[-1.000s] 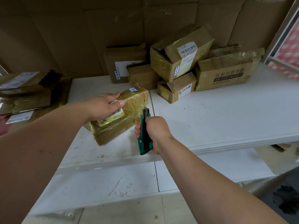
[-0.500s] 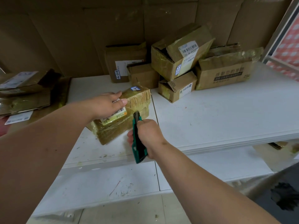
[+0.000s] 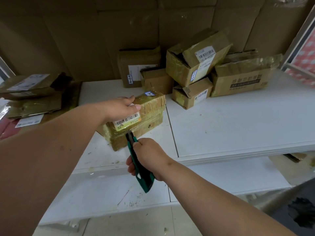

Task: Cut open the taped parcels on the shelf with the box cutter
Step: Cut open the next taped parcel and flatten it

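Now the box cutter (image 3: 136, 160) has swung lower than a half-second earlier, its green body angled down past the front edge of the white shelf (image 3: 238, 126), its dark tip up against the near lower face of the taped parcel (image 3: 141, 123); whether a blade is out cannot be told. The right hand (image 3: 150, 157) holds the cutter in a closed fist, fingers wrapped round the handle. The left hand (image 3: 121, 108) lies on top of the parcel, as before, fingers fairly straight and thumb forward, pressing it down beside its barcode label (image 3: 127, 120). The parcel sits tilted near the shelf's front edge, left of the panel seam. Toward the shelf's back edge stands a cluster of brown cartons (image 3: 201, 68), some with torn flaps. Flattened cardboard (image 3: 32, 97) lies at the left end.
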